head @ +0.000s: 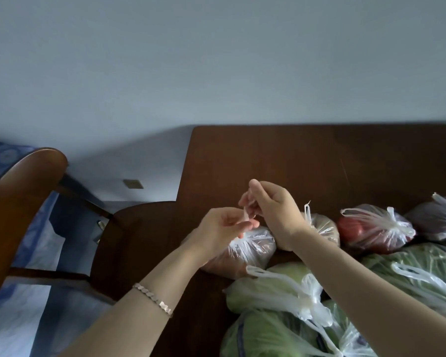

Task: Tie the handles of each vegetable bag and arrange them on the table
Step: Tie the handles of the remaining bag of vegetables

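- The left hand (223, 225) and right hand (269, 210) are each pinching a handle strip (245, 215) of the clear bag (247, 249).
- That bag is sitting near the left edge of the brown surface (307, 161), tied bags (376, 228) lying right.

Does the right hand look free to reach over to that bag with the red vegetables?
Probably not yet. The right hand is pinching a handle of the brown bag together with the left hand. The path to the red bag looks open, with only another tied bag between.
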Demonstrator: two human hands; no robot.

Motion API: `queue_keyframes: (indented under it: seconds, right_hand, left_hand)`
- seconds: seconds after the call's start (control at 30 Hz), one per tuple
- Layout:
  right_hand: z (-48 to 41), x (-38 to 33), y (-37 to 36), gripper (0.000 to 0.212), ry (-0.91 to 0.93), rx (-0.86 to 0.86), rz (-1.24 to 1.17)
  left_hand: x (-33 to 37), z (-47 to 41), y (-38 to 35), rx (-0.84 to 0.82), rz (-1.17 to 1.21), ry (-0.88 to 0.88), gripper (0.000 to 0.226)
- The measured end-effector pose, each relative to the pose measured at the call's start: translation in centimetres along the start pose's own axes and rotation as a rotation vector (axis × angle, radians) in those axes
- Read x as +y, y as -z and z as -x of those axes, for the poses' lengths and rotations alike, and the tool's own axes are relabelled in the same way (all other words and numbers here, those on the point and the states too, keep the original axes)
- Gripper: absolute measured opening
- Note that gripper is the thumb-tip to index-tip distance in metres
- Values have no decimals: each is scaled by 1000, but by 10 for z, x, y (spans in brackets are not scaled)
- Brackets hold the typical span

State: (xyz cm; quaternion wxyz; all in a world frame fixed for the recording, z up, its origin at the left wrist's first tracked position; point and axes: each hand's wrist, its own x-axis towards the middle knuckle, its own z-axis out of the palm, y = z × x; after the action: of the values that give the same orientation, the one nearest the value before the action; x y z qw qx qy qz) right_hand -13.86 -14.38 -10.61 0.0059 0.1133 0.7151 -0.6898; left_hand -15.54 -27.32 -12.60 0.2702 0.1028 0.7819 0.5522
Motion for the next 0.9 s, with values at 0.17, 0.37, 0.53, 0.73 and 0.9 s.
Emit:
queue_keyframes:
  seconds: [0.17, 0.37, 0.53, 0.73, 0.9]
  right_hand:
    - [7, 33, 2, 18, -154, 95, -36]
    - [26, 58, -14, 18, 2, -123, 319]
    - [15, 67, -28, 30, -296, 116, 85]
    - [11, 67, -43, 25, -185, -39, 343]
    - [19, 78, -38, 31, -63, -140, 385]
  left_hand:
    - [-2, -2, 0, 248, 300, 109, 17]
    - [1, 6, -3, 266, 262, 133, 14]
    - [4, 14, 7, 411, 200, 69, 9]
    - [20, 16, 10, 269, 315, 41, 10]
    - [23, -10, 8, 199, 343, 125, 10]
